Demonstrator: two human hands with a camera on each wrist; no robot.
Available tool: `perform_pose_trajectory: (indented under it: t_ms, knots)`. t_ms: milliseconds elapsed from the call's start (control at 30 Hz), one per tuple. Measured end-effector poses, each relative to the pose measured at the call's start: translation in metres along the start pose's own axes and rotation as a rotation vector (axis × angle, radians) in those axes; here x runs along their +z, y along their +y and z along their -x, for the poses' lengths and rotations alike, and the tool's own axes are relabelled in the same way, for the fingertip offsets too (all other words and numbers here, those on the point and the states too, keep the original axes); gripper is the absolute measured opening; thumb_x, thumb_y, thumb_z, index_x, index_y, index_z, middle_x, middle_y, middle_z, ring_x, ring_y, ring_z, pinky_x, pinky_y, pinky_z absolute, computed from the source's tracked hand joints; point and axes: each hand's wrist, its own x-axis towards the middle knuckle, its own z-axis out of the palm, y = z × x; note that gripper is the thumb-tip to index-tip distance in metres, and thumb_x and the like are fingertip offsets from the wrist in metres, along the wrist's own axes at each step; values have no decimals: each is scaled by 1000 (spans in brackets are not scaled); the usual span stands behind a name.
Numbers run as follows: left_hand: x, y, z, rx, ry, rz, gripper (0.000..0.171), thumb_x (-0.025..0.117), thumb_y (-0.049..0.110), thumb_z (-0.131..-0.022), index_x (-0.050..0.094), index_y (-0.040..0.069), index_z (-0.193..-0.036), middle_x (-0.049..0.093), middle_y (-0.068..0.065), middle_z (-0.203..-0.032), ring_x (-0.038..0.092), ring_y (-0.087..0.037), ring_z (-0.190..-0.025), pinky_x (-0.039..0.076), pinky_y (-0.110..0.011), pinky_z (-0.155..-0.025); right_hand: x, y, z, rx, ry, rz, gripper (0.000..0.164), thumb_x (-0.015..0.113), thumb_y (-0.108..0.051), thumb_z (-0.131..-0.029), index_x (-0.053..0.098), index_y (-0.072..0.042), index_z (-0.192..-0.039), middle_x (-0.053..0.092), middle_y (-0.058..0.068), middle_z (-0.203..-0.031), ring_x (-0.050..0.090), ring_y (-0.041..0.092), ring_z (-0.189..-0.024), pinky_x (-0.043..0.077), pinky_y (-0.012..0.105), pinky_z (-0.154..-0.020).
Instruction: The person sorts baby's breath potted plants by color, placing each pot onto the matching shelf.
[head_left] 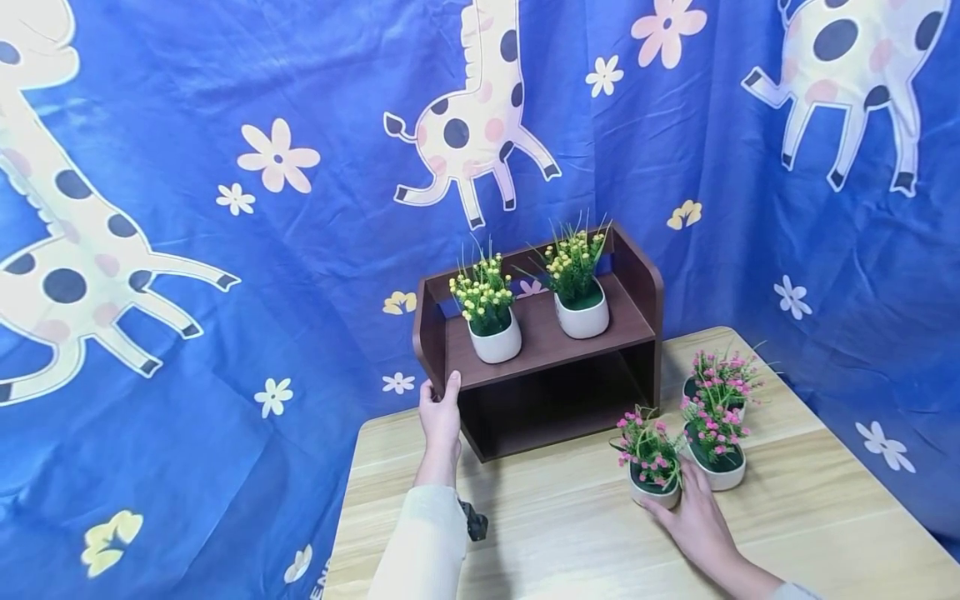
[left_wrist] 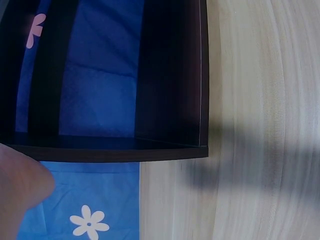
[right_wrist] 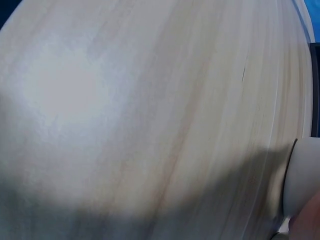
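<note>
A dark brown two-tier wooden shelf (head_left: 555, 354) stands on the table. My left hand (head_left: 441, 421) grips its left side, thumb at the upper board's front corner; in the left wrist view that hand (left_wrist: 22, 187) is at the shelf's side panel (left_wrist: 110, 152). My right hand (head_left: 697, 521) holds a small white pot of pink flowers (head_left: 652, 467), fingers round its right side. Only part of that white pot (right_wrist: 302, 175) shows in the right wrist view. Two yellow-flowered pots (head_left: 495, 337) (head_left: 583, 317) stand on the upper board.
Beside my right hand is a second pink-flowered pot (head_left: 720, 471), with a third pink-flowered pot (head_left: 693, 385) behind it. The light wooden table (head_left: 570, 533) runs to a rounded back right corner. A blue curtain (head_left: 322, 250) with giraffes and flowers hangs behind.
</note>
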Motion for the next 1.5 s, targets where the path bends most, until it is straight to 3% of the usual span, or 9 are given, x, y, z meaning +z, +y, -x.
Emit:
perform_pose_trajectory:
  t_ms: [200,567,800,1500]
  knots:
    - [0,0,-2,5,-6,1,51,77,47,-86,57,15,-121,62,2,-113,53,-16,-112,39,-35,-105,0,1,-6,-22,5,12,92,84,-41,-79,40,6,-145,43,28,-146,44,50,-130,41,66,-101]
    - [-2,1,-2,-1,7,5,50,77,48,-86,57,16,-118,60,3,-112,52,-16,-112,38,-34,-104,-5,6,-17,-134,-115,21,81,81,-33,-83,45,9,-143,48,30,-146,50,49,-130,39,60,-107]
    - [-2,1,-2,2,0,10,53,76,46,-88,56,12,-123,62,2,-114,53,-17,-113,38,-34,-106,-3,9,-16,-178,-85,86,80,83,-34,-81,50,11,-138,54,31,-138,54,49,-125,43,60,-104]
    - [-2,-3,1,9,20,-1,49,79,48,-84,59,16,-116,62,2,-109,54,-18,-110,39,-36,-104,-4,10,-12,-157,-116,60,82,82,-36,-82,48,10,-140,52,31,-141,51,49,-128,41,60,-106]
